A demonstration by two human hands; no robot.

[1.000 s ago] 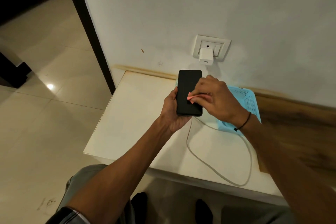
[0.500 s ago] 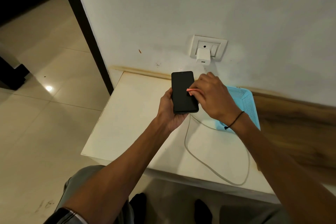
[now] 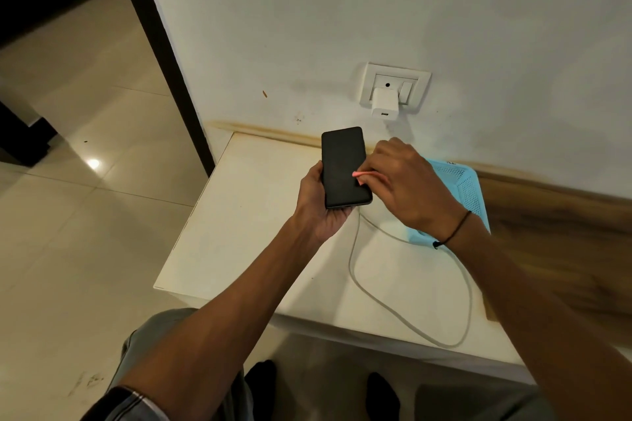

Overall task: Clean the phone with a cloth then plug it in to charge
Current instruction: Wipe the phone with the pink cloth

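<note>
Gripping the phone (image 3: pixel 344 167) from below and along its left edge, the left hand (image 3: pixel 319 207) holds it above the white table (image 3: pixel 239 215), dark screen up. Right hand (image 3: pixel 403 186) is curled closed around a pink cloth (image 3: pixel 364 175), pressing it on the screen's right side. Beneath, a white cable (image 3: pixel 355 270) loops across the table. Behind: a blue basket (image 3: pixel 468 188); farther, a charger (image 3: pixel 384 102) plugged into the wall socket (image 3: pixel 395 85).

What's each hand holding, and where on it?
Left hand holds the phone by its lower end, palm behind. Right hand pinches a pink cloth in its fingers, pressed on the screen's right side.
</note>
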